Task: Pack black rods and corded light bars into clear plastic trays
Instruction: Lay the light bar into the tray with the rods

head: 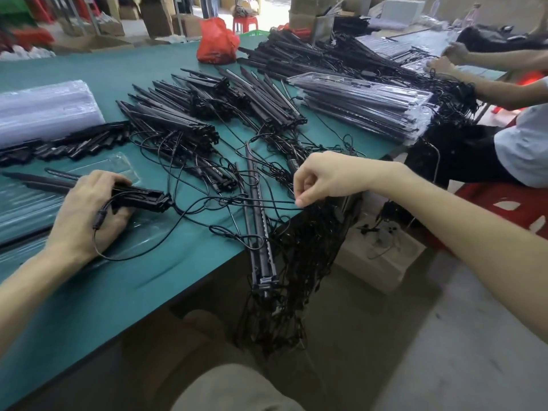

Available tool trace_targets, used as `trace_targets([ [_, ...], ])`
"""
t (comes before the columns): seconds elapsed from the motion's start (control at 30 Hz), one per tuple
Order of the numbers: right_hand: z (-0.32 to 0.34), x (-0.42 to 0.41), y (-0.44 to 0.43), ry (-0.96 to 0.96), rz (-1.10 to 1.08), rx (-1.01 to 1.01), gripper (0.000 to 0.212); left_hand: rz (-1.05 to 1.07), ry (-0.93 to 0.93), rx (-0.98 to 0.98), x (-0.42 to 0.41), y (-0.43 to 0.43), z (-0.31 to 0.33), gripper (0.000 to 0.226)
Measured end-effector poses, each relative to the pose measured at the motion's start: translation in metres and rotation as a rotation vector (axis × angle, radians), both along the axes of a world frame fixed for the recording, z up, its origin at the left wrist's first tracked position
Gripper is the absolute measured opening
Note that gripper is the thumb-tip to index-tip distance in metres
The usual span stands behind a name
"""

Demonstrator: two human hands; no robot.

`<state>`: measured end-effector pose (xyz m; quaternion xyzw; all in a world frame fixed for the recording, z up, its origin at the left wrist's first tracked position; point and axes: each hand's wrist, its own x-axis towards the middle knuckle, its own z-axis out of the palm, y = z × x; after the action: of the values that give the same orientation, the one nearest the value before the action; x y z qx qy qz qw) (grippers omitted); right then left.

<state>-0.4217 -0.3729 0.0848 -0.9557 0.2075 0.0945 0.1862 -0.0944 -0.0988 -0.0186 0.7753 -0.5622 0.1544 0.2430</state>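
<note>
At the left edge of the green tabletop (148, 277) stands one tall stack of empty clear trays (44, 111); just in front of it lies one row of short black rods (74, 146), too many and too overlapped to count; nearer still, one open tray (23, 209) lies flat at the near left, with a few rods on it whose number cannot be told. The left hand (89, 212) rests on that tray, fingers curled round the end of a black bundle of light bars (139, 197); one cord with a connector (99, 218) loops over the back of the hand. Across the middle of the tabletop lie three loose heaps of corded light bars (178, 126), their cords tangled toward the near edge; one long light bar (258, 221) lies apart, its end overhanging that edge. The right hand (326, 179) hangs above the near edge, thumb and forefinger pinching one thin cord (267, 203), the other fingers curled; below it a thick tangle of cords (296, 277) hangs off the edge. Toward the right edge sits one stack of filled trays (364, 105); at the far edge sits one red bag (216, 40); at the far right corner, another person's two hands (456, 51) are among more bars.
</note>
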Motion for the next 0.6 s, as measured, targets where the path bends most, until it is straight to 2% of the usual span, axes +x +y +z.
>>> trace_targets([
  [0.07,0.000,0.006,0.003,0.007,0.024,-0.053,0.013,0.045,0.025,0.026,-0.002,-0.001,-0.001,0.070],
  [0.1,0.000,0.008,0.004,0.007,0.029,-0.075,0.013,0.044,0.022,0.014,-0.003,-0.001,-0.002,0.066],
  [0.17,0.003,0.009,0.006,-0.054,0.006,-0.087,0.017,-0.001,0.032,0.013,-0.006,0.001,0.003,0.045],
  [0.23,0.007,0.011,0.009,-0.180,-0.042,-0.032,0.020,-0.013,0.040,0.053,-0.008,0.002,0.006,0.034],
  [0.43,0.017,0.025,0.030,-0.452,-0.065,0.097,0.017,0.036,0.047,0.072,-0.012,0.003,0.009,0.041],
  [0.6,0.043,0.042,0.055,-0.667,0.017,0.297,0.014,0.000,0.083,0.052,-0.018,0.004,0.014,0.037],
])
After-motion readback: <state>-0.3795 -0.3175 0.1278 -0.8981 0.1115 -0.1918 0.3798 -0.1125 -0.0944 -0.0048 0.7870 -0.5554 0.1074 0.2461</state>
